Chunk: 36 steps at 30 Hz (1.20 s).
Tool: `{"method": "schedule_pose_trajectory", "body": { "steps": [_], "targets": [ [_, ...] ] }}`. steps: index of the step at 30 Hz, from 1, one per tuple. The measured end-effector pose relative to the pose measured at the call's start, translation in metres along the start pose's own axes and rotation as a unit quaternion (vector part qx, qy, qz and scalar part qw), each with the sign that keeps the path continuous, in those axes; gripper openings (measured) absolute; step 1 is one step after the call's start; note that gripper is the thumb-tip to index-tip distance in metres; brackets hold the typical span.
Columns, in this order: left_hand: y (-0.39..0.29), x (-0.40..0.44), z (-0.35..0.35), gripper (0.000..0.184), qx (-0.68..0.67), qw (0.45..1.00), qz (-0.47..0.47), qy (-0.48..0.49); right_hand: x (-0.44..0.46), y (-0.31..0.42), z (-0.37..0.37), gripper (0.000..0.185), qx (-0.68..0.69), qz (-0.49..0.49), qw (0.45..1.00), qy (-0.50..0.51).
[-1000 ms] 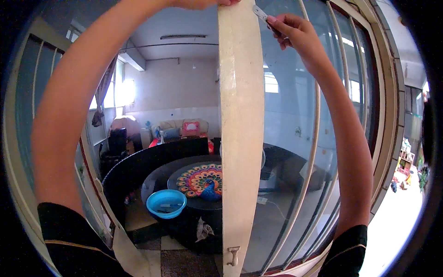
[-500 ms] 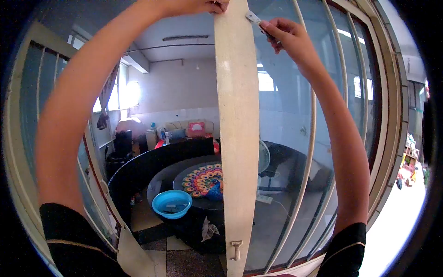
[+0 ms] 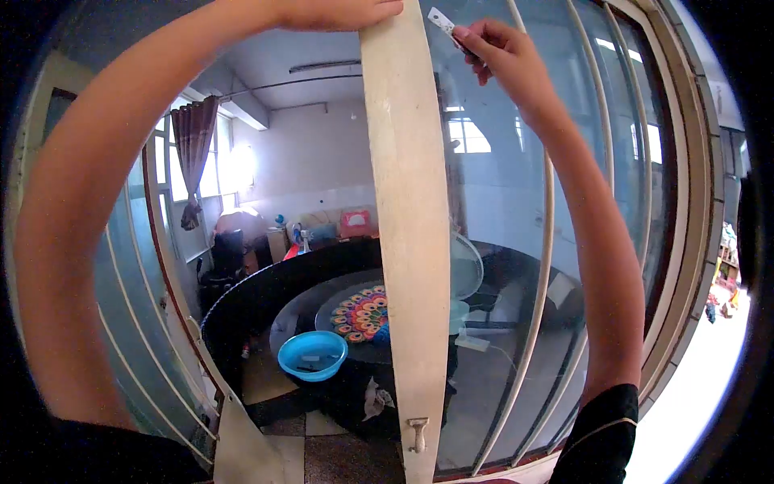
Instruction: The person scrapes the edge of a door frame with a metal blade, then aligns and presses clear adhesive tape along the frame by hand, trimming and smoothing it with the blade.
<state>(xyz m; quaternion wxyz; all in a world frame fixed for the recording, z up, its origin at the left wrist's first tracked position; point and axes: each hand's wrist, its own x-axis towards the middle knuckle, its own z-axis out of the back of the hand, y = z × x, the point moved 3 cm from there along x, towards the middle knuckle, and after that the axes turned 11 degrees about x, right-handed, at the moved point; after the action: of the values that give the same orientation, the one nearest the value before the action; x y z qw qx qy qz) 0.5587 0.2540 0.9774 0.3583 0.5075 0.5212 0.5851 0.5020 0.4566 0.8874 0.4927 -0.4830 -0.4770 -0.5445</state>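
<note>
My left hand (image 3: 347,12) lies against the top of a cream-painted window frame post (image 3: 409,202), its fingers stretched across the wood and partly cut off by the upper edge of the view. Between the thumb and fingers of my right hand (image 3: 504,60) is a small flat pale strip (image 3: 442,21) with a hole near its end; its exact kind is unclear. That strip points up and left, in front of the glass pane (image 3: 504,210) just right of the post. Low on the post sits a metal handle (image 3: 418,434).
Cream bars (image 3: 547,234) run down the glass on the right. Another barred window sash (image 3: 129,306) stands at the left. Through the opening I see a round dark table (image 3: 294,315) with a peacock-feather pattern, a light-blue basin (image 3: 313,367) and a curtain (image 3: 193,141).
My left hand's fingers have gone from curled to laid out on the post. The view has shifted, and the room appears farther right. My right hand still holds the strip.
</note>
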Motion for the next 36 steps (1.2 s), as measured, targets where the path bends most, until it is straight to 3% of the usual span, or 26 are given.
{"method": "schedule_pose_trajectory", "body": {
  "steps": [1, 3, 7, 8, 9, 10, 12, 16, 18, 25, 28, 33, 36],
  "targets": [
    [0.002, 0.001, 0.001, 0.015, 0.002, 1.0, 0.0, 0.001, 0.0, -0.002, 0.001, 0.028, -0.013, 0.008, 1.0, 0.003],
    [0.0, 0.003, -0.003, 0.016, 0.192, 0.974, -0.114, 0.035, 0.001, -0.01, 0.005, 0.029, -0.004, 0.007, 1.0, -0.008],
    [-0.005, -0.003, 0.003, 0.018, 0.211, 0.97, -0.122, 0.003, -0.003, -0.009, 0.008, 0.029, 0.034, 0.021, 0.999, -0.027],
    [-0.015, -0.003, 0.024, 0.016, 0.071, 0.994, 0.047, 0.073, -0.003, -0.008, 0.007, 0.029, 0.036, 0.022, 0.999, -0.028],
    [-0.018, -0.006, 0.032, 0.017, -0.073, 0.964, 0.216, 0.138, -0.004, -0.007, 0.006, 0.029, 0.036, 0.023, 0.999, -0.026],
    [-0.014, -0.013, 0.024, 0.017, -0.07, 0.964, 0.215, 0.14, -0.005, -0.006, 0.005, 0.029, 0.036, 0.024, 0.999, -0.025],
    [-0.009, -0.032, 0.016, 0.022, -0.137, 0.97, 0.078, -0.182, -0.005, -0.005, 0.004, 0.03, 0.029, 0.029, 0.999, -0.03],
    [-0.003, -0.036, 0.013, 0.023, -0.165, 0.972, 0.042, -0.163, -0.004, -0.005, 0.004, 0.03, 0.022, 0.03, 0.999, -0.037],
    [-0.002, -0.032, 0.011, 0.008, -0.181, 0.969, 0.04, -0.163, -0.003, -0.008, 0.004, 0.03, 0.016, 0.03, 0.999, -0.036],
    [-0.008, -0.023, 0.009, 0.009, -0.125, 0.982, 0.01, -0.139, -0.007, -0.014, 0.004, 0.029, 0.017, 0.017, 0.999, -0.032],
    [-0.011, -0.02, -0.001, 0.009, -0.113, 0.987, 0.066, -0.097, -0.008, -0.019, 0.007, 0.029, 0.035, 0.023, 0.999, -0.031],
    [-0.002, -0.012, -0.014, 0.007, -0.158, 0.982, -0.043, -0.097, -0.01, -0.028, 0.01, 0.028, 0.009, 0.057, 0.998, -0.027],
    [-0.001, -0.013, -0.014, 0.013, -0.117, 0.986, -0.011, -0.114, -0.011, -0.028, 0.006, 0.028, 0.008, 0.068, 0.997, -0.034]
  ]
}}
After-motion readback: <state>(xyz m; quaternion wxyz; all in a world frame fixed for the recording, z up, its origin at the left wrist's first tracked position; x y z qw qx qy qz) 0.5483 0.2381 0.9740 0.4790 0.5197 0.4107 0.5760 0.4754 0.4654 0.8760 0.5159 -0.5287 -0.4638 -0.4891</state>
